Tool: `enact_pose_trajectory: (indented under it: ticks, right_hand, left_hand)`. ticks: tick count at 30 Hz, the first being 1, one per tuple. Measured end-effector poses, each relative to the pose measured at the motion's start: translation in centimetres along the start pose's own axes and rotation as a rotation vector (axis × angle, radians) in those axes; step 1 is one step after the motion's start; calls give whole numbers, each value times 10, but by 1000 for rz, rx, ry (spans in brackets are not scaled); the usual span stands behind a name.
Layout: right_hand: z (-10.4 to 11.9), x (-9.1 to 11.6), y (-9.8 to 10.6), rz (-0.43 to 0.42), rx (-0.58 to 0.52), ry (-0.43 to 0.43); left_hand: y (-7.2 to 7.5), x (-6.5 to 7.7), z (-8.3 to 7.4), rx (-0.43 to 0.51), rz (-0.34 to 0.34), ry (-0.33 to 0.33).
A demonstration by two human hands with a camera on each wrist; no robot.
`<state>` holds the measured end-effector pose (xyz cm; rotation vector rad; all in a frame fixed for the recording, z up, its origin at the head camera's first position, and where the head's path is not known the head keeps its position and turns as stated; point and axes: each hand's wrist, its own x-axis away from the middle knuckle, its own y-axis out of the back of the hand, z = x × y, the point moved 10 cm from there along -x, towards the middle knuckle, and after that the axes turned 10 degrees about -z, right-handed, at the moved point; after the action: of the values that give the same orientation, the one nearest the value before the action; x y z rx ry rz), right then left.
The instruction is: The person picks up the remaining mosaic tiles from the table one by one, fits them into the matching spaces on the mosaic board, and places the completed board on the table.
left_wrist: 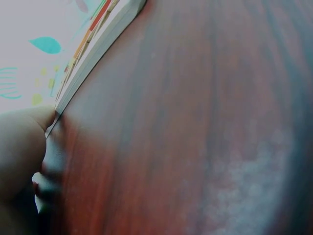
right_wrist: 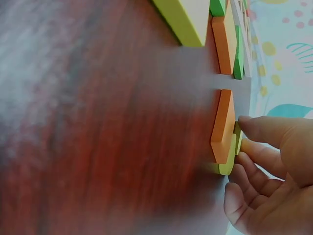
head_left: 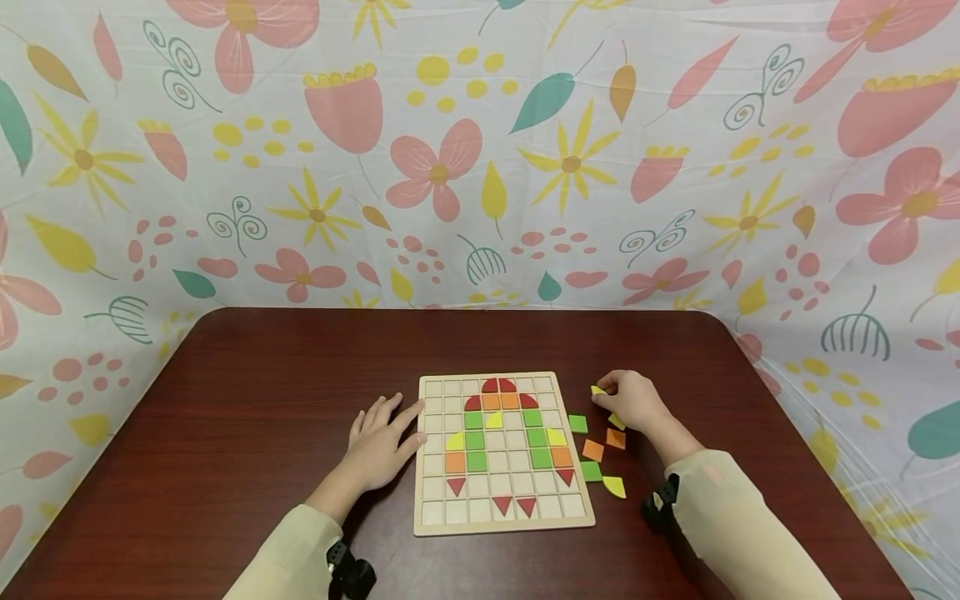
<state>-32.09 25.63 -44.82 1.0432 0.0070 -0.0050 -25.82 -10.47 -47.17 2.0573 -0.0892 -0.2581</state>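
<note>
A yellow piece [head_left: 597, 390] is pinched by the right hand [head_left: 636, 400], lower right of frame; the board [head_left: 495, 530] is parked lower centre, edge touched by the left hand [head_left: 379, 448], grip kinda spread out.

Twenty-eight flat pieces were in view. On one gridded board [head_left: 517, 461] there were twenty-one: six green squares [head_left: 476, 439], four orange squares [head_left: 491, 401], four red quarter-rounds [head_left: 528, 402], four red triangles [head_left: 502, 505] and three yellow quarter-rounds [head_left: 493, 421]. Seven more were off it: two loose green squares [head_left: 577, 424], two loose orange squares [head_left: 592, 451] and three loose yellow quarter-rounds [head_left: 614, 487], one of these pinched by the right hand [head_left: 633, 402]. There was one worktop [head_left: 262, 417], and there were two hands, counting the left hand [head_left: 378, 450], two pale sleeves [head_left: 738, 517] and two black wrist devices [head_left: 351, 573].
</note>
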Motion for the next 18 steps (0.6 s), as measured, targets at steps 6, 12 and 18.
enact_pose_trajectory:
  ticks: [6,12,18]
  right_hand:
    - [-2,0,-3,29,-70,-43]
    - [-4,0,3,-26,-137,-32]
    - [-11,-2,12,-86,-198,-34]
  left_hand:
    - [1,0,-1,6,-2,0]
    - [1,0,-1,0,5,1]
    - [1,1,-2,-5,4,-3]
